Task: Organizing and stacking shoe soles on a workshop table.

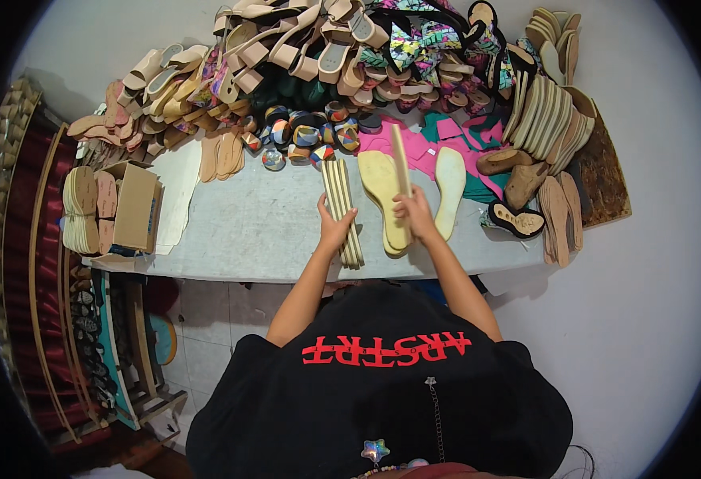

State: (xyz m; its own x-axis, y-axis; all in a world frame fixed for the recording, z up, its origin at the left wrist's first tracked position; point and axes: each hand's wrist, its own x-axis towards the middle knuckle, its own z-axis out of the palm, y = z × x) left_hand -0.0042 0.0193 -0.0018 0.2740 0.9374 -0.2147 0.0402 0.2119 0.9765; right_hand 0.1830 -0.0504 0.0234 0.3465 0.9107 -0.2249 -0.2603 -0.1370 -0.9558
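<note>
Cream-coloured striped soles (338,180), bundled on edge on the table (242,215), are clasped between the thumb and fingers of the left hand (336,228). Near them, a narrow sole piece (400,160), seen edge-on, is gripped by the closed right hand (416,214); whether it is one layer or two cannot be told. Behind it, yellow soles (373,172) are laid flat, with another yellow sole (449,180) placed to the right. The sorting or stacking of soles is judged to be in hand. For the next move, the bundle would need to be steadied and the held piece turned to match its intended pile. Farther out, pink pieces (381,139) are spread, and finished-looking sandals (286,36) are heaped at the back.
</note>
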